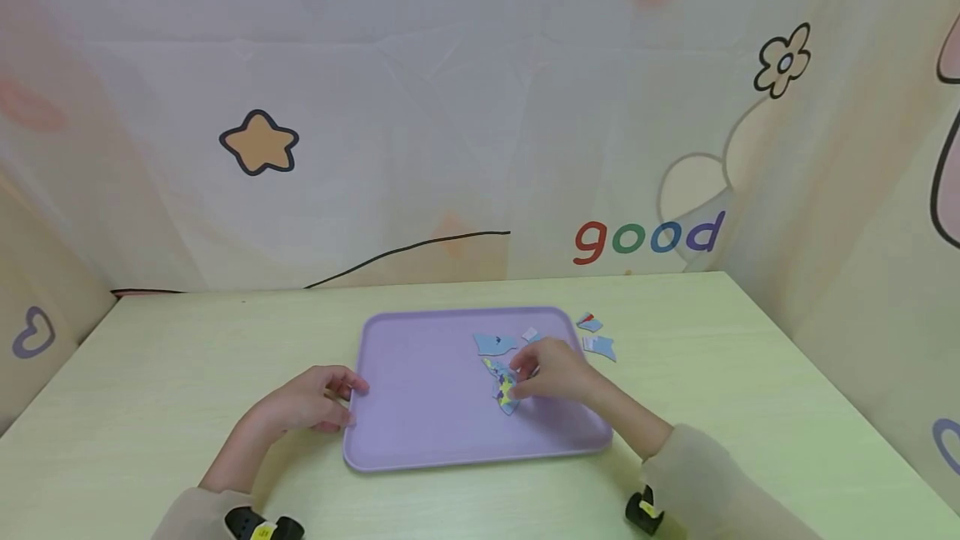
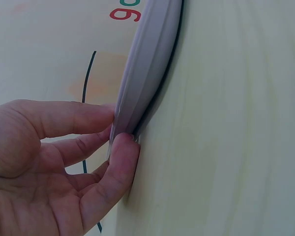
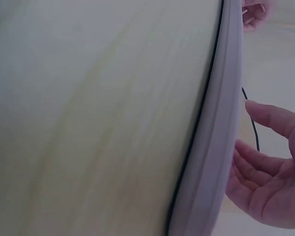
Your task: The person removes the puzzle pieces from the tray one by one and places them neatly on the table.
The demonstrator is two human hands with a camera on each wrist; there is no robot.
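In the head view my left hand (image 1: pixel 318 400) is at the left edge of a purple tray (image 1: pixel 420 423). The left wrist view shows thumb and fingers of this hand (image 2: pixel 49 162) gripping the tray's rim (image 2: pixel 147 64). Over the tray's right half, my right hand (image 1: pixel 555 369) has its fingertips at a cluster of blue and yellow puzzle pieces (image 1: pixel 504 390). Thumb and fingers of that hand (image 3: pixel 275 167) are apart in the right wrist view, with no piece visible between them; the rim hides the pieces there.
On the tray lie a blue puzzle piece (image 1: pixel 495 345) and a small pale one (image 1: pixel 530 335). Off its right edge, on the table (image 1: pixel 750 407), are a piece with red (image 1: pixel 589 322) and a blue one (image 1: pixel 601 347). A printed curtain (image 1: pixel 450 148) hangs behind.
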